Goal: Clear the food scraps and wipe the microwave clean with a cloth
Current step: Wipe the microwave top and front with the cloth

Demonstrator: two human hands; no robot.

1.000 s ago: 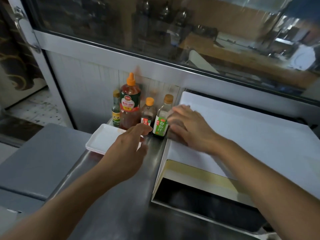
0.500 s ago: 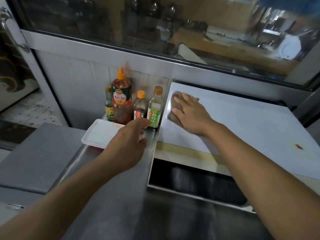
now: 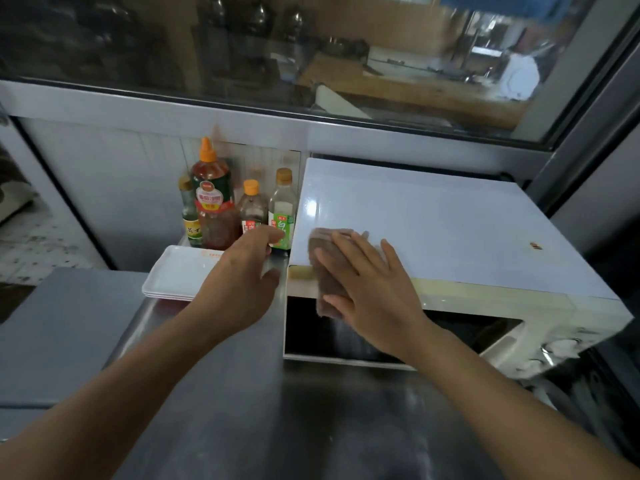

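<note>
A steel bench (image 3: 214, 393) runs below a wide window (image 3: 311, 53). At the left lies a stack of white trays (image 3: 173, 277), with four sauce bottles (image 3: 211, 199) behind it. The left hand (image 3: 239, 282) hovers over the trays' near corner, its grip loose and holding nothing. Right of it, the right hand (image 3: 370, 289) presses a brown cloth (image 3: 325, 271) flat over the front left edge of the white microwave (image 3: 433, 226), fingers straight. A small brown spot (image 3: 535, 245) marks the top's right side.

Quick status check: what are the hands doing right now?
Right hand flat on cloth, microwave front-left edge. Left hand free near bottles. Stain remains.
</note>
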